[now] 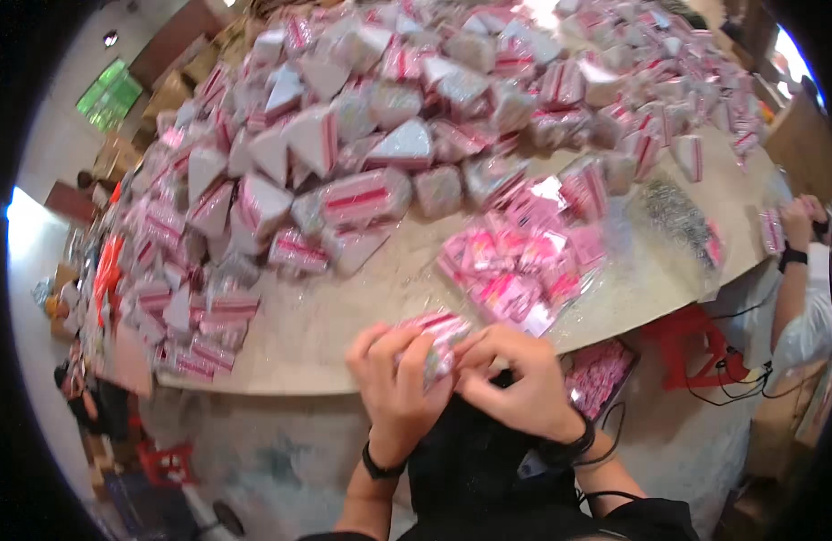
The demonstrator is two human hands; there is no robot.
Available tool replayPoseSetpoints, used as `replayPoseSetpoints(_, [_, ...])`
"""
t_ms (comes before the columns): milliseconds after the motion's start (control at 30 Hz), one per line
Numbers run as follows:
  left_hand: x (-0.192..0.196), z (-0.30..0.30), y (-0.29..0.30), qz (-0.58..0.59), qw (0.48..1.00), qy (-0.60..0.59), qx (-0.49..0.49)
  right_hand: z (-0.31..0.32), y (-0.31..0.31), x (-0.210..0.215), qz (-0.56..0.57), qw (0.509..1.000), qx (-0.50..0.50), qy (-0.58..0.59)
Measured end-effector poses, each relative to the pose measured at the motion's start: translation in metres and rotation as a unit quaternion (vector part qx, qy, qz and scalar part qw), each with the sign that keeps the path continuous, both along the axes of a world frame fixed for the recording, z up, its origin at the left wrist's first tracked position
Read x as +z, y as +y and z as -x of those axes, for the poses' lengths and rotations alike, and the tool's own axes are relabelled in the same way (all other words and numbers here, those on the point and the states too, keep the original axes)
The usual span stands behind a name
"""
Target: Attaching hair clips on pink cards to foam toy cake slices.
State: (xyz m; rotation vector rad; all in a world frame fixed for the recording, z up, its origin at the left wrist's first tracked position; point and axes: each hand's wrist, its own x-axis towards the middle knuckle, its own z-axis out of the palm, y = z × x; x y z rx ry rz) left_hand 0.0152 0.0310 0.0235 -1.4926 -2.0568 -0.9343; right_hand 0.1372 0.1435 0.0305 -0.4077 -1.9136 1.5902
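The left hand [393, 379] is clamped around a wrapped package [441, 326] in pink, white and red, which is held just in front of the pink packet pile [515, 257], a little toward its left. The right hand [524, 383] is close against the left one, its thumb and fingers bent at the package's right end; whether they grip it, I cannot tell. The pink packet pile lies on the pale tabletop [298, 352]. Behind it and to its left spreads a large heap of wrapped wedge-shaped packages [344, 135], many with pink sides and red stripes. Right of the pile is a mass of thin silvery pieces [673, 216]; farther right, a co-worker's hand [799, 221] is at another striped package [773, 231]. Lower than the pile, toward its right, are a container of small pink items [601, 374] and a red stool [682, 347].
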Motion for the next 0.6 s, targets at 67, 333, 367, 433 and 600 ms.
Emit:
replayPoseSetpoints(67, [0.005,0.001,-0.002,0.006,1.0,-0.012,0.005,0.004,-0.01,0.002,-0.038,0.999,-0.034,0.007])
replayPoseSetpoints(333, [-0.005,-0.006,0.01,0.034,0.996,-0.059,-0.064,-0.012,0.006,-0.021,-0.209,0.975,-0.033,0.063])
replayPoseSetpoints(367, [-0.007,-0.008,0.011,0.026,0.996,-0.062,-0.066,-0.013,0.006,-0.023,-0.256,0.962,-0.044,0.081])
replayPoseSetpoints(433, [-0.006,-0.013,0.012,0.011,0.995,-0.068,-0.071,-0.017,0.004,-0.024,-0.339,0.933,-0.075,0.096])
replayPoseSetpoints(600, [0.004,-0.019,0.02,0.0,0.989,-0.129,-0.073,-0.025,0.017,-0.004,-0.134,0.99,-0.019,0.04])
